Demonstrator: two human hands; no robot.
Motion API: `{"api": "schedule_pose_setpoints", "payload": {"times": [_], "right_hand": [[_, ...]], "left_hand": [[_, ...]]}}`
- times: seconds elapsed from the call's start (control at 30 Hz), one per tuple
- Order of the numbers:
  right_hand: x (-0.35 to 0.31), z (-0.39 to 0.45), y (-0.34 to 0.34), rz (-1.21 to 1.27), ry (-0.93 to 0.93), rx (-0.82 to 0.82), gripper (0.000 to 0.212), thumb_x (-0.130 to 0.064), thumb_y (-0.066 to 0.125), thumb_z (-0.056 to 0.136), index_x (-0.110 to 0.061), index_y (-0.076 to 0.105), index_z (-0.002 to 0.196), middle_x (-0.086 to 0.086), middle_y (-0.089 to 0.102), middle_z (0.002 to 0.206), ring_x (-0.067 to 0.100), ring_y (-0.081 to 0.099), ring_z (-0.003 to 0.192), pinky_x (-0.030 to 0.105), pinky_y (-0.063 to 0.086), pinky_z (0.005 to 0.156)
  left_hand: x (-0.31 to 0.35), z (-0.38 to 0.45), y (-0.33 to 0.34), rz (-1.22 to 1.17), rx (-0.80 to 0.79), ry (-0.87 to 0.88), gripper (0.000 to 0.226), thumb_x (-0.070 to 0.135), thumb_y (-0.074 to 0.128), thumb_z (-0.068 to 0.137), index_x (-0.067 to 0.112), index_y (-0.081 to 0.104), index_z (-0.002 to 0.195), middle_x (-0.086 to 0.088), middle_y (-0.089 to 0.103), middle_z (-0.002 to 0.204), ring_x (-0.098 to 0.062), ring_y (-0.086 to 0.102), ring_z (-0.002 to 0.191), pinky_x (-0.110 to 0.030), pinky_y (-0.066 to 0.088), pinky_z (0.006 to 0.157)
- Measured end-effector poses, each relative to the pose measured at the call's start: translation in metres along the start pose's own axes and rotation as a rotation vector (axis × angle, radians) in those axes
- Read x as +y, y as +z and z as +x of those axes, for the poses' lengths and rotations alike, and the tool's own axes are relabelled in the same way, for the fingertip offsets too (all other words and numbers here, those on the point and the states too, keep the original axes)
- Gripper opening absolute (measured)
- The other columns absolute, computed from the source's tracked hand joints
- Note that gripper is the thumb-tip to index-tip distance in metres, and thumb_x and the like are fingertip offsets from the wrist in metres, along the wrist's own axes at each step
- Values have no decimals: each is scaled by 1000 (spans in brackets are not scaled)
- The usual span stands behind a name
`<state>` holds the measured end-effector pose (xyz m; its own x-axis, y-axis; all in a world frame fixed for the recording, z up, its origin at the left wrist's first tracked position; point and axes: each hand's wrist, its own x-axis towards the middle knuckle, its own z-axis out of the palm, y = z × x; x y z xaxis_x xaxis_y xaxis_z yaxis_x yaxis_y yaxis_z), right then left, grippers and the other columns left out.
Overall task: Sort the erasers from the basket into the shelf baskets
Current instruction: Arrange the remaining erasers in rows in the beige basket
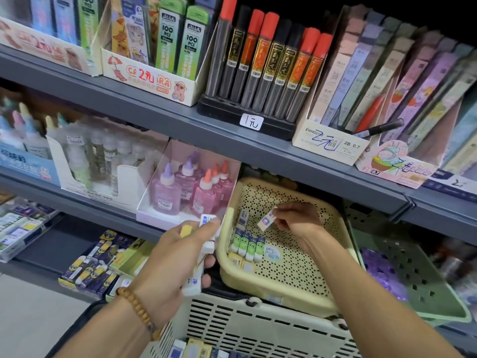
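My left hand [178, 257] grips a stack of several white erasers [206, 244] just left of the cream perforated shelf basket [291, 285]. Over that basket, my right hand [294, 223] pinches one small white eraser with a blue label [267, 221]. Inside the basket stands a row of green-and-white erasers [247, 245], with a few more beside them. Below my arms sits the cream slotted carrying basket [247, 329], holding several erasers [191, 348] at its bottom edge.
A green shelf basket [418, 275] with purple items sits right of the cream one. Pink glue bottles [196, 192] stand in a box to the left. Blue-yellow erasers [93, 270] lie on the lower shelf. Pencil-lead tubes [268, 65] fill the shelf above.
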<state>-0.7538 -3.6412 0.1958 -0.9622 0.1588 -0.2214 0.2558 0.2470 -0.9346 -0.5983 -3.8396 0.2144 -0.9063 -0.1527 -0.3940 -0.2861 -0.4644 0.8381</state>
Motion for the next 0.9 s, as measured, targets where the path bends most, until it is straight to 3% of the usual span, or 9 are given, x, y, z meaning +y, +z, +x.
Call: {"api": "schedule_pose_setpoints", "payload": {"times": [0.17, 0.3, 0.4, 0.47, 0.6, 0.67, 0.73, 0.8, 0.9], "right_hand": [[8, 32, 17, -245, -29, -30, 11, -4, 68, 88, -12, 72, 82, 6, 71, 74, 12, 65, 61, 18, 53, 53], [7, 34, 28, -385, -38, -187, 16, -3, 62, 91, -13, 72, 83, 7, 74, 81, 11, 70, 66, 20, 55, 57], [2, 23, 30, -416, -67, -123, 11, -12, 61, 94, -16, 70, 90, 4, 73, 89, 17, 71, 79, 29, 59, 74], [-8, 4, 27, -360, -153, -100, 10, -28, 65, 93, -22, 71, 89, -1, 73, 86, 14, 70, 76, 29, 58, 76], [-33, -55, 19, -148, -308, -553, 26, -52, 68, 83, -28, 76, 88, -1, 75, 85, 11, 65, 67, 23, 52, 61], [-36, -77, 21, -157, -344, -769, 16, -40, 74, 81, -26, 76, 90, -2, 73, 79, 10, 63, 63, 20, 49, 55], [-33, -82, 22, -153, -345, -844, 6, -23, 75, 83, -23, 77, 88, -2, 71, 73, 9, 62, 59, 18, 47, 51], [-27, -72, 16, -105, -289, -777, 7, -14, 74, 85, -20, 78, 86, 3, 72, 74, 10, 61, 59, 18, 48, 50], [-15, -39, -3, 26, -126, -420, 8, -6, 73, 84, -12, 77, 83, 12, 73, 77, 15, 63, 59, 21, 50, 50]], "left_hand": [[-2, 6, -1, 28, 22, -41, 10, 20, 62, 82, 10, 65, 82, -6, 63, 65, -16, 54, 51, -25, 38, 40], [-3, 3, -1, 88, -48, 19, 9, 24, 71, 80, 17, 72, 86, -3, 63, 66, -17, 54, 64, -26, 40, 44], [-4, -1, 0, 130, -64, 51, 10, 22, 71, 84, 18, 72, 93, -2, 63, 63, -15, 51, 65, -26, 40, 44], [-5, -2, 0, 142, -52, 48, 7, 20, 71, 85, 15, 69, 90, -2, 60, 59, -15, 48, 62, -26, 40, 44], [-4, -2, 3, 140, -50, 38, 9, 16, 70, 86, 16, 67, 78, -1, 58, 56, -16, 47, 60, -26, 38, 44], [-3, -3, 3, 142, -84, 33, 7, 16, 70, 87, 15, 68, 80, -2, 57, 59, -15, 48, 61, -26, 39, 44], [-3, -4, 4, 125, -123, 10, 5, 16, 69, 87, 11, 70, 88, -5, 57, 65, -14, 49, 60, -25, 41, 44], [-3, -4, 4, 31, -123, -31, 11, 8, 67, 87, 6, 69, 98, -12, 58, 74, -16, 50, 58, -26, 42, 44], [-2, 0, 3, -177, -81, -52, 21, -6, 60, 85, 4, 64, 104, -17, 59, 82, -20, 55, 57, -27, 47, 43]]}}
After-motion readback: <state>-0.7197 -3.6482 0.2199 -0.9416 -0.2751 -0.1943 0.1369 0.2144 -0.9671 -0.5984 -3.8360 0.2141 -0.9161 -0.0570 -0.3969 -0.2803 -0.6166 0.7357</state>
